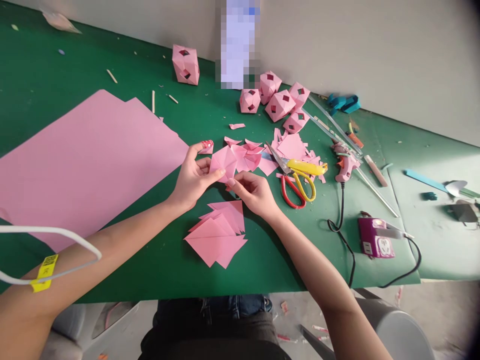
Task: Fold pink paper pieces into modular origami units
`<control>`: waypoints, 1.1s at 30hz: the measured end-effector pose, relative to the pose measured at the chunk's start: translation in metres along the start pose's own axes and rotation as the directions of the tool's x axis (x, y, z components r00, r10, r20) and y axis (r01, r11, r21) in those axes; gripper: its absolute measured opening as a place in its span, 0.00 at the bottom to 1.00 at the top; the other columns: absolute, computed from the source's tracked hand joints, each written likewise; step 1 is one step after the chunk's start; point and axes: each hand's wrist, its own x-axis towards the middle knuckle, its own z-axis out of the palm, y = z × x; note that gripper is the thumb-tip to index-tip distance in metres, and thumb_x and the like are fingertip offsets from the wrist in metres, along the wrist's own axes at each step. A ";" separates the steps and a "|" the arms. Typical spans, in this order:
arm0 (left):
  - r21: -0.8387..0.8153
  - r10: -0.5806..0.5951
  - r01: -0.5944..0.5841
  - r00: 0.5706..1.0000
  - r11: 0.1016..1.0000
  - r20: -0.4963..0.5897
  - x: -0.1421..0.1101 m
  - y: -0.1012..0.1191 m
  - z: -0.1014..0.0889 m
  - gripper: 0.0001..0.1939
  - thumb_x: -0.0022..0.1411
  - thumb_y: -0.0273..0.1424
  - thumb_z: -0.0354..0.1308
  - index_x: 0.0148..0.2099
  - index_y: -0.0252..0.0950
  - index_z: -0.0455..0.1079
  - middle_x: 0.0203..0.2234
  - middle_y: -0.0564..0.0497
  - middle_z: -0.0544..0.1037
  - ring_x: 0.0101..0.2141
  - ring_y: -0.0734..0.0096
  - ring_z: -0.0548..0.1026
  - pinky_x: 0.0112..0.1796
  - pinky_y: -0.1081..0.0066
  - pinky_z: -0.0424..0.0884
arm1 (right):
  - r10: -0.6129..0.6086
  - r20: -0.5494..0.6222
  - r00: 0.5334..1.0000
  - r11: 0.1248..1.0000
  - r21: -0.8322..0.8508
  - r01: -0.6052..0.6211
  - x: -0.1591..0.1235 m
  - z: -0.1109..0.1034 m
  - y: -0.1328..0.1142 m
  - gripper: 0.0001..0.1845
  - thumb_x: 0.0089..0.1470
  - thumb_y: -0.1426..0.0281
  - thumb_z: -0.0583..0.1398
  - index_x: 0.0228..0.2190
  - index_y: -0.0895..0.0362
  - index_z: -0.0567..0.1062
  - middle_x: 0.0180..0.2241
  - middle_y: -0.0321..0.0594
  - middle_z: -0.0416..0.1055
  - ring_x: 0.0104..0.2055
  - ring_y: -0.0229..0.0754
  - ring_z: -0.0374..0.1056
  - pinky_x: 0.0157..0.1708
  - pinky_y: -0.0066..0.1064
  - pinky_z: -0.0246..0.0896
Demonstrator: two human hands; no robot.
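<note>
single head-worn view, looking forward and steeply down, fairly near, right edge perhaps dim

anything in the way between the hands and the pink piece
Nothing visible does. The left hand already holds the pink piece, and the right hand's fingertips are at its lower edge. The scissors lie off to the right and the loose squares nearer the body, neither in between.

free: green tabletop [150, 262] left of pink papers [215, 239] | obstacles rightward: scissors [286, 170], glue gun [347, 167], black cord [353, 255]
</note>
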 end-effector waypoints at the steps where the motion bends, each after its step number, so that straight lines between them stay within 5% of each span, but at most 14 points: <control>1: -0.006 -0.014 0.014 1.000 1.000 0.014 -0.001 0.001 0.001 0.33 0.49 0.33 0.71 0.56 0.45 0.62 0.29 0.58 0.72 0.30 0.71 0.75 0.38 0.65 0.78 | -0.011 -0.042 0.999 1.000 -0.002 0.011 0.000 0.001 0.000 0.24 0.61 0.45 0.62 0.32 0.54 0.75 0.26 0.35 0.72 0.26 0.37 0.62 0.27 0.31 0.54; 10: 0.011 -0.028 0.028 0.997 1.000 0.074 -0.005 0.007 0.002 0.33 0.48 0.29 0.70 0.55 0.43 0.62 0.23 0.62 0.68 0.25 0.74 0.72 0.31 0.71 0.74 | -0.031 -0.149 0.988 0.999 0.022 0.035 -0.002 0.003 -0.003 0.24 0.63 0.48 0.61 0.27 0.54 0.71 0.26 0.34 0.68 0.27 0.38 0.61 0.29 0.32 0.56; 25: 0.014 -0.037 0.036 0.990 0.999 0.135 -0.007 0.003 0.002 0.36 0.50 0.28 0.71 0.60 0.40 0.62 0.27 0.58 0.74 0.29 0.72 0.77 0.33 0.72 0.76 | -0.052 -0.289 0.956 0.999 -0.016 0.049 0.002 0.008 0.003 0.20 0.64 0.52 0.58 0.29 0.54 0.69 0.25 0.34 0.68 0.27 0.37 0.62 0.28 0.30 0.58; 33: -0.077 0.016 -0.017 1.000 0.997 -0.010 0.000 -0.005 -0.001 0.29 0.55 0.32 0.70 0.56 0.42 0.62 0.41 0.50 0.78 0.44 0.64 0.80 0.47 0.64 0.78 | -0.036 -0.082 0.996 0.996 -0.090 0.028 0.000 0.003 0.003 0.24 0.62 0.49 0.62 0.27 0.56 0.76 0.26 0.38 0.76 0.26 0.37 0.66 0.29 0.30 0.60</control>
